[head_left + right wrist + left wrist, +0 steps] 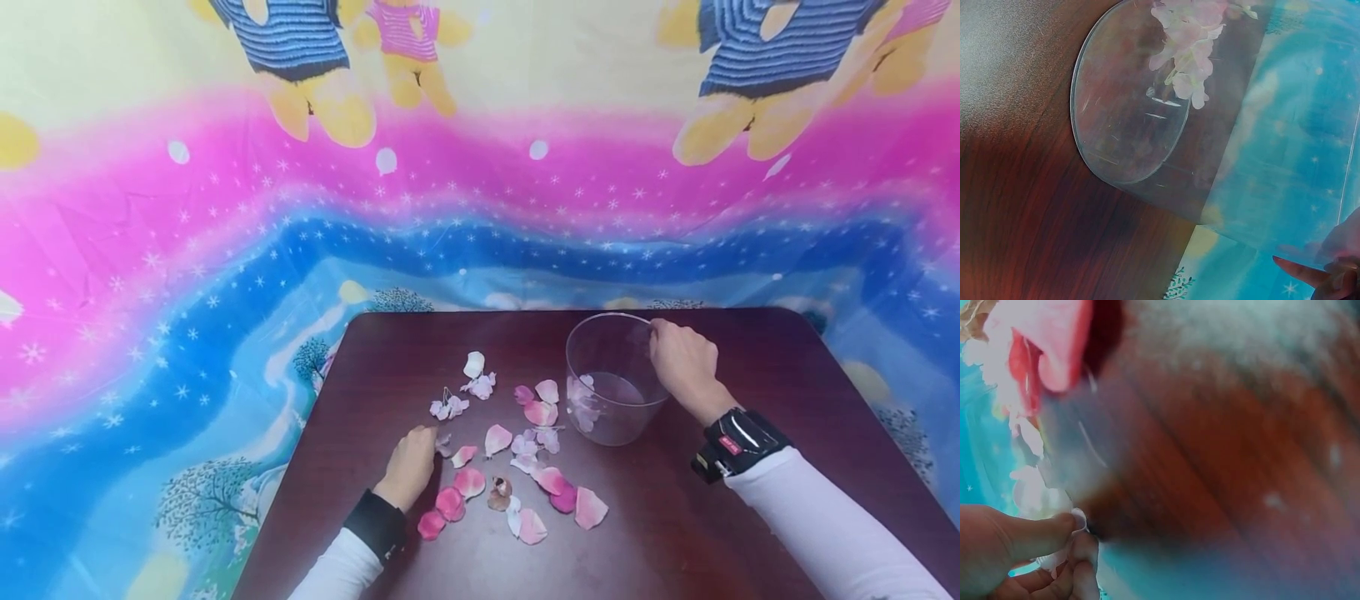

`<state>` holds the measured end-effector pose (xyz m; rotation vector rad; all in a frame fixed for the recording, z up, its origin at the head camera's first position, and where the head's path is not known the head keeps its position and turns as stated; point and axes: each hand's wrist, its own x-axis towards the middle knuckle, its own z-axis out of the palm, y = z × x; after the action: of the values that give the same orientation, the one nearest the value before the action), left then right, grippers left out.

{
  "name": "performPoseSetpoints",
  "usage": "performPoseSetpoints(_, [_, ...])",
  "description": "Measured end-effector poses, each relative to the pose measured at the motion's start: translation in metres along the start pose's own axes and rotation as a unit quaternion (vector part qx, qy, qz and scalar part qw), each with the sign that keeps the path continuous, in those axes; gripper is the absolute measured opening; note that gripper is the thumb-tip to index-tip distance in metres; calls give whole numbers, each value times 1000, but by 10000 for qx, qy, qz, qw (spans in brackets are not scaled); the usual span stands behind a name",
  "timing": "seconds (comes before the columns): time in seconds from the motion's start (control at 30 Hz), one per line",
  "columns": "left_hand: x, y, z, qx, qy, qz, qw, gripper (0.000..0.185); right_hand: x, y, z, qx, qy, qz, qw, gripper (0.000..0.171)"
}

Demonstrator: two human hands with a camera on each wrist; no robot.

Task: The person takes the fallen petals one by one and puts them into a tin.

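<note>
Nearest, left hand [411, 461] down on the table [750, 517], fingers pinching a pale petal [1063, 553] among scattered petals [525, 467]. Beyond, right hand [681, 360] gripping cup [611, 379] rim. Best: keep cup steady, lift petal gently, avoid crushing.

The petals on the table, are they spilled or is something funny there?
Pink and white petals lie scattered loose on the dark table, only a few inside the clear cup. One brownish, shrivelled piece among them looks wilted. The cup stands upright, nothing broken.

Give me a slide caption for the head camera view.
Right hand grips clear cup rim; left hand pinches a petal on the dark table.
</note>
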<state>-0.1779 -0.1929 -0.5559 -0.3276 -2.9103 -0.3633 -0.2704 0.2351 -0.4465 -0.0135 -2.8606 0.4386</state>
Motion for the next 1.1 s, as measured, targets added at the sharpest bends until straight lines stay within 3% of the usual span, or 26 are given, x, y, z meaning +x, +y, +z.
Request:
performPoseSetpoints(0.3, [2,-6,-10,-154,165,-150,9996,11,0,-3,-2,-25,40,4,10000,31])
performPoseSetpoints(0.63, [6,-8,-19,-428,594,13,9973,9,-1,-3,-1,-66,-15,6,10000,30])
performPoseSetpoints(0.83, [12,-4,-30,-410,900,210,9949,7,-1,-3,-2,-49,-62,39,10000,30])
performPoseSetpoints(1.1, [19,6,-51,-466,941,253,9942,7,-3,-4,-2,-33,-6,11,10000,29])
